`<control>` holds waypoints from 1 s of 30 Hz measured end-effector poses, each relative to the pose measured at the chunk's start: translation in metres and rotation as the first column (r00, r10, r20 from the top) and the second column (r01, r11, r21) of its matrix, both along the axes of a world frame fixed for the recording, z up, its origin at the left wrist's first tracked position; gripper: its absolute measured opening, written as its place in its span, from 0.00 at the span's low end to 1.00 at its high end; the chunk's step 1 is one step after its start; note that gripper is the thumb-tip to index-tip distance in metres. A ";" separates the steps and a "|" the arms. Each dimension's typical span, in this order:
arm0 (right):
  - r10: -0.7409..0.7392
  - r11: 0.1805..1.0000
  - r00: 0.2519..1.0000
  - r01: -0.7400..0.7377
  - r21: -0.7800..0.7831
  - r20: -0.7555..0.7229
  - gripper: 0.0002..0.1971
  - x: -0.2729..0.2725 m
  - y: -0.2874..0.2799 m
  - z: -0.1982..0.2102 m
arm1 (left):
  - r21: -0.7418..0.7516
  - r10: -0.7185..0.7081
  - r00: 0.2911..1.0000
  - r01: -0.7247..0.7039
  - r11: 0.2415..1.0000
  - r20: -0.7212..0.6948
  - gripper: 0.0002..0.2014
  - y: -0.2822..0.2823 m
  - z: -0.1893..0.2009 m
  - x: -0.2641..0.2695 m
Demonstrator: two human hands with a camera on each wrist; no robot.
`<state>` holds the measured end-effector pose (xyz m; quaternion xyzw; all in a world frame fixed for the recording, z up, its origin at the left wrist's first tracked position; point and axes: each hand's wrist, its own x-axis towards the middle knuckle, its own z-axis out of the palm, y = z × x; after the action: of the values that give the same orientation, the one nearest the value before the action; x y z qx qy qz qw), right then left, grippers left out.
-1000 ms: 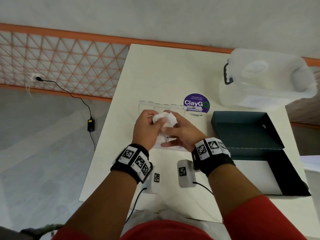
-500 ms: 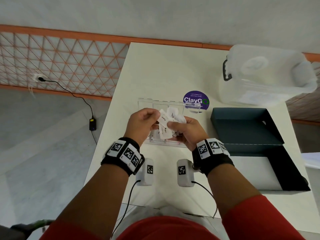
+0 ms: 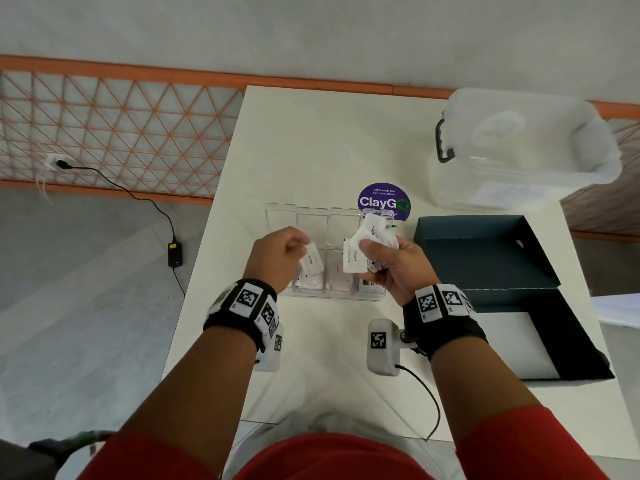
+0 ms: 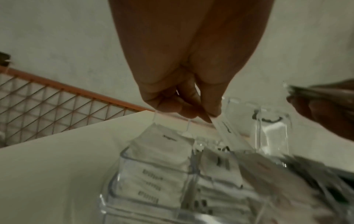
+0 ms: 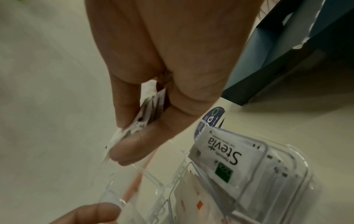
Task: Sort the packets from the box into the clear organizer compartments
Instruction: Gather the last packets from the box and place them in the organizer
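- Fingers of the left hand (image 3: 277, 258) pinch one white packet (image 3: 311, 263) by its top edge, thumb against fingertips; the packet hangs down from the fingers over the organizer's near-left compartment.
- Left wrist view: same single packet (image 4: 228, 133) dangles below the pinching fingers (image 4: 193, 113), above packets already stacked in the clear organizer (image 4: 153, 178).
- Right hand (image 3: 391, 268) fingers curl round a fanned bundle of white packets (image 3: 370, 244), thumb pressed on top; one packet face reads "Pepper".
- Right wrist view: bundle (image 5: 138, 121) squeezed between thumb and fingers (image 5: 126, 106), over the organizer.
- Clear organizer (image 3: 313, 216) sits on the desk (image 3: 311, 140) directly under both sets of fingers; near compartments hold packets.
- Stevia packet (image 5: 226, 153) stands tilted in the compartment just right of the right fingers.
- Dark open box (image 3: 485, 258) lies right of the right fingers, apart from them.
- Purple ClayGo sticker (image 3: 382, 199) is beyond the fingers, behind the organizer.
- Lidded translucent bin (image 3: 519, 150) is far right, well beyond the fingers.
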<state>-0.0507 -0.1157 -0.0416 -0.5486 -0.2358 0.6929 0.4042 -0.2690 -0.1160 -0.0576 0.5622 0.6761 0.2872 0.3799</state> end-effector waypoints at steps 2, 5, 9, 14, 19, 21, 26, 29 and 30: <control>0.007 1.000 1.000 -0.007 0.003 0.017 0.06 0.003 0.000 0.000 | 0.006 -0.098 0.981 0.101 0.995 -0.167 0.09 0.002 -0.006 0.005; 0.011 1.000 0.999 -0.010 -0.008 0.032 0.06 0.005 0.000 -0.001 | -0.034 -0.253 0.827 0.274 0.961 -0.503 0.11 0.004 -0.015 0.011; 0.014 1.000 0.999 -0.013 -0.021 0.039 0.06 0.003 0.000 -0.002 | -0.018 -0.265 0.745 0.323 0.946 -0.612 0.09 -0.006 -0.028 0.015; 0.022 1.000 0.999 -0.021 -0.021 0.029 0.05 -0.003 0.004 -0.003 | -0.072 -0.308 0.631 0.371 0.926 -0.712 0.11 -0.011 -0.031 0.020; 0.040 0.999 0.999 -0.040 -0.016 0.033 0.06 -0.006 0.003 -0.004 | 0.005 -0.229 0.729 0.304 0.953 -0.645 0.10 -0.006 -0.013 0.018; 0.044 0.999 0.999 -0.044 -0.007 0.031 0.06 -0.008 0.004 -0.005 | 0.084 -0.168 0.905 0.216 0.973 -0.390 0.06 -0.008 -0.001 0.018; 0.074 0.997 0.997 -0.074 0.009 0.016 0.05 -0.019 0.002 -0.006 | -0.031 -0.100 0.986 0.105 0.994 0.131 0.15 -0.012 0.027 0.029; 0.079 0.997 0.997 -0.079 0.007 -0.021 0.03 -0.023 -0.001 -0.005 | -0.064 -0.059 0.987 0.069 0.996 0.148 0.16 -0.010 0.028 0.028; 0.080 0.997 0.996 -0.080 0.007 -0.027 0.03 -0.023 -0.002 -0.006 | -0.073 -0.043 0.983 0.057 0.996 0.179 0.16 -0.010 0.027 0.025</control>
<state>-0.0739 -0.1174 -0.0471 -0.5281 -0.2543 0.7152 0.3808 -0.2435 -0.1261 -0.0303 0.5361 0.6359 0.2999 0.4672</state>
